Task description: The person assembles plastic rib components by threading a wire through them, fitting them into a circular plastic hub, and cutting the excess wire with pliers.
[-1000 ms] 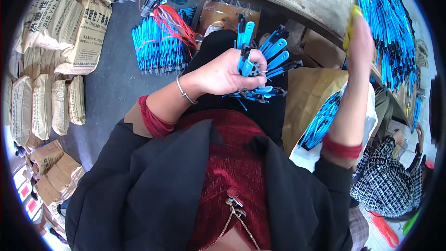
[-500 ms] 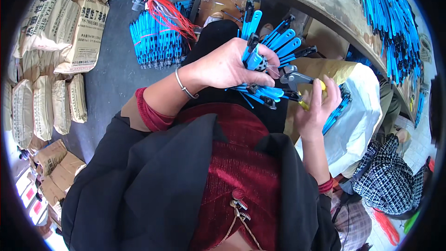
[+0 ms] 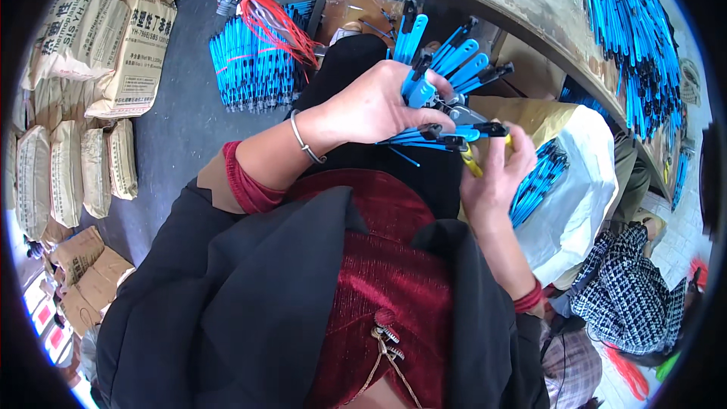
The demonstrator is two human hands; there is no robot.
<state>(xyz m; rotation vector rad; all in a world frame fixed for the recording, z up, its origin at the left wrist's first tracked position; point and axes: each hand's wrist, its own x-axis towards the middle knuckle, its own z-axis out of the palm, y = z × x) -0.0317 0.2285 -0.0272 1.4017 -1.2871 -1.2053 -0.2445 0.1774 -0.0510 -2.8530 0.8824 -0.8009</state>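
My left hand [image 3: 371, 106] is closed round a fanned bunch of blue plastic strips with black clip-like ends [image 3: 471, 57]. The strips point up and to the right, and some stick out below my fingers. In my right hand [image 3: 496, 182] are yellow-handled pliers [image 3: 471, 160]. Their metal jaws reach into the middle of the bunch, close to my left thumb and fingertips. Strips and fingers partly cover the jaws, so what they grip is hidden. More blue strips [image 3: 539, 182] lie in an open white sack [image 3: 587, 197] just right of my right hand.
Tied blue bundles [image 3: 257, 64] stand on the dark floor at the upper left, with red cords [image 3: 279, 26] over them. A worn wooden table [image 3: 522, 0] crosses the top, blue strips [image 3: 636, 45] heaped on it. Paper sacks [image 3: 83, 38] line the left. Another person [image 3: 632, 288] is at the lower right.
My right hand and the pliers have moved left, and the jaws now reach into the bunch. My left hand still holds the strips in nearly the same place.
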